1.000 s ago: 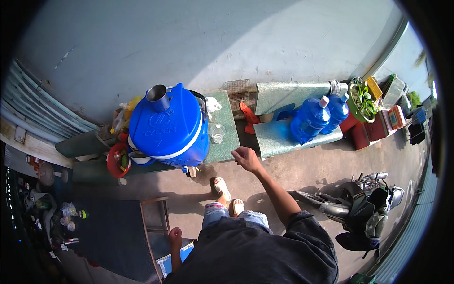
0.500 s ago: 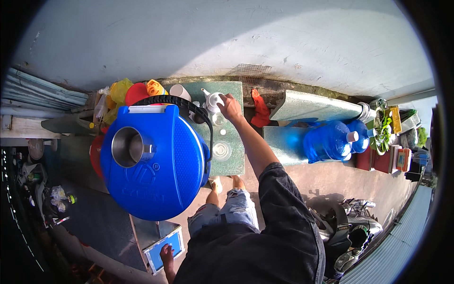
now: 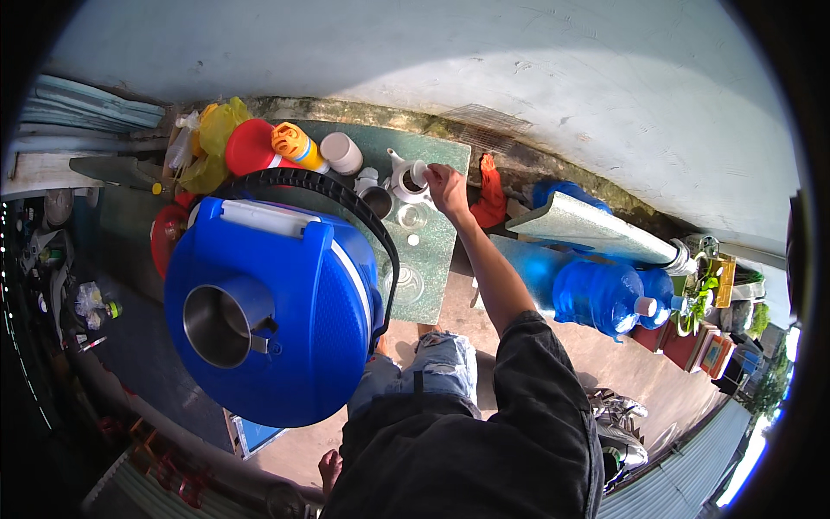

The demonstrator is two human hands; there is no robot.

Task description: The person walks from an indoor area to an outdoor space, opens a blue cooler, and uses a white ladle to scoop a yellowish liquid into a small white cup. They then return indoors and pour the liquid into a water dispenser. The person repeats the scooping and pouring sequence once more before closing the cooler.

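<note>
1. Teapot (image 3: 403,182), white, sits on the green table (image 3: 445,242) at about 12 o'clock; right hand (image 3: 447,189) pinches its lid (image 3: 419,173).
2. Left hand's hidden behind the big blue cooler (image 3: 277,320) at 9 o'clock; can't tell its grip.

Right hand (image 3: 447,187) lifts, seemingly, the lid (image 3: 420,173) off a white teapot (image 3: 403,183) beside 1 blue cooler (image 3: 272,316).

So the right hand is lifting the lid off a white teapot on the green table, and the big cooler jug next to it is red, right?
Not quite: the big cooler jug is blue, not red, as the head view shows. The rest holds: the right hand is at the lid of the white teapot on the green table.
</note>
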